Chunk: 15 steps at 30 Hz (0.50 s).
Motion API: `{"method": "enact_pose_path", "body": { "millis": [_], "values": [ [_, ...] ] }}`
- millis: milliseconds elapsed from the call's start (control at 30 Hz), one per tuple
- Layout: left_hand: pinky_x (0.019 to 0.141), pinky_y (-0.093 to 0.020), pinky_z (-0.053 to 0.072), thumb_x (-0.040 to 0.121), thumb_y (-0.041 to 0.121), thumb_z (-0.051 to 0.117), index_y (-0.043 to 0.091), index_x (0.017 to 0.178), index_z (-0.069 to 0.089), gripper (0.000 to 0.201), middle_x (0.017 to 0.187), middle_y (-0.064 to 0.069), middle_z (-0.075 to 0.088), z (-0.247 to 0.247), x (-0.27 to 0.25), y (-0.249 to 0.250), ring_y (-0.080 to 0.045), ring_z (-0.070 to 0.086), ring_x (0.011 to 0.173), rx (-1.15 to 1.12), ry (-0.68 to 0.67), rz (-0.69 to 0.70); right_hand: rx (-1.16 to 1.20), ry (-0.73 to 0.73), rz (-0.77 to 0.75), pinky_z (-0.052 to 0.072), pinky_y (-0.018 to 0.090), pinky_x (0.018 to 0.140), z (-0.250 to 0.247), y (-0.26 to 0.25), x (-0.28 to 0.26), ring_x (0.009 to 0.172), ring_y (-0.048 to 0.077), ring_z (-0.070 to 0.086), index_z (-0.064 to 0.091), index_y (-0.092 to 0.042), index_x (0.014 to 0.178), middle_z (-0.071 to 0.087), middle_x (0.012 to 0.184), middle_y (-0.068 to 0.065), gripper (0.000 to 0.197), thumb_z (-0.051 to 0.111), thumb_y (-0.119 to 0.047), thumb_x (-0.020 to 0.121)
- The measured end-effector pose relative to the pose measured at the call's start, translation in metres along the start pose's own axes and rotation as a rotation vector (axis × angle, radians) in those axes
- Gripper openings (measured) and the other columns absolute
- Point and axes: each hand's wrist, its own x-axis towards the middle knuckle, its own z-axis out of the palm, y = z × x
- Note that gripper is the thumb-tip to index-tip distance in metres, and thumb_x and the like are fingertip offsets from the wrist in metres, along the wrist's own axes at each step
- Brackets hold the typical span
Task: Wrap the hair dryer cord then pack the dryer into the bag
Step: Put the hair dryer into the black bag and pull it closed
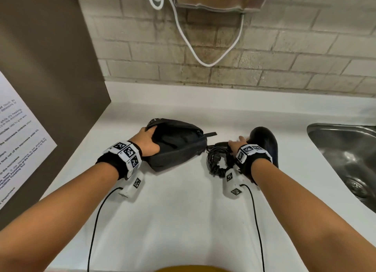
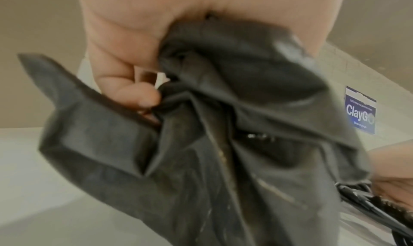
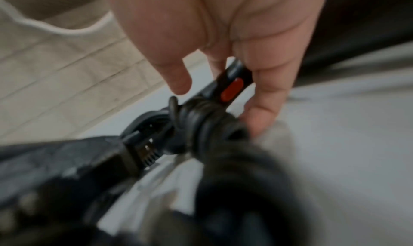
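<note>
A black fabric bag (image 1: 179, 145) lies on the white counter (image 1: 183, 221). My left hand (image 1: 149, 140) grips its left end, and in the left wrist view the fingers (image 2: 132, 89) are curled into the bunched fabric of the bag (image 2: 234, 152). To the right lies the black hair dryer (image 1: 264, 143), with its black cord (image 1: 218, 159) coiled round the handle end. My right hand (image 1: 237, 143) is over the handle. In the right wrist view the fingers (image 3: 263, 83) curl round the handle by the red switch (image 3: 232, 89), with the cord turns (image 3: 201, 121) and plug (image 3: 143, 149) just below.
A steel sink (image 1: 343, 149) is set into the counter at the right. A brown panel with a printed notice (image 1: 22, 141) stands at the left. A white cable (image 1: 203, 62) hangs down the brick wall. A blue sticker (image 2: 360, 110) is on the wall.
</note>
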Motion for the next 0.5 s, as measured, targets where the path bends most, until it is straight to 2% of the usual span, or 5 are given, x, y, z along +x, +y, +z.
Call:
{"method": "enact_pose_path", "body": {
  "millis": [100,233,300,367,500],
  "values": [
    [0.106,-0.034,0.037,0.081,0.015,0.055,0.029,0.149,0.014,0.08,0.151,-0.011,0.021,-0.001,0.002,0.002,-0.034,0.037,0.132,0.009,-0.013,-0.002,0.049,0.002,0.036,0.034,0.035,0.103,-0.005,-0.008,0.0,0.128,0.034,0.04,0.036,-0.002,0.135,0.04,0.139,0.019,0.051,0.05,-0.025,0.092],
    [0.106,-0.035,0.037,0.081,0.015,0.054,0.03,0.148,0.013,0.08,0.15,-0.012,0.022,-0.002,0.003,0.002,-0.034,0.038,0.131,0.017,-0.024,-0.015,-0.03,-0.055,-0.007,0.042,0.043,0.102,-0.005,0.002,0.026,0.115,0.036,0.052,0.049,-0.014,0.125,0.049,0.126,0.016,0.047,0.053,-0.039,0.085],
    [0.105,-0.035,0.038,0.081,0.015,0.053,0.03,0.148,0.013,0.08,0.15,-0.013,0.023,-0.001,0.004,0.002,-0.035,0.038,0.13,0.014,-0.028,-0.016,0.109,-0.078,-0.006,0.049,0.046,0.093,-0.001,0.011,0.063,0.105,0.035,0.06,0.05,-0.015,0.122,0.056,0.123,0.013,0.074,0.075,-0.051,0.062],
    [0.105,-0.035,0.038,0.081,0.015,0.054,0.03,0.148,0.014,0.08,0.149,-0.012,0.024,-0.001,0.005,0.001,-0.035,0.039,0.129,0.01,-0.026,-0.015,0.269,-0.145,0.081,0.052,0.05,0.087,-0.001,0.014,0.063,0.101,0.036,0.062,0.038,-0.015,0.13,0.056,0.124,0.014,0.113,0.092,-0.04,0.033],
    [0.103,-0.034,0.039,0.081,0.014,0.053,0.029,0.148,0.014,0.079,0.149,-0.012,0.024,0.002,0.005,0.003,-0.034,0.039,0.129,0.008,-0.011,-0.013,0.136,-0.114,0.066,0.039,0.049,0.103,-0.007,0.0,0.002,0.121,0.038,0.045,0.015,-0.017,0.142,0.041,0.136,0.018,0.113,0.087,-0.02,0.054]
  ]
}}
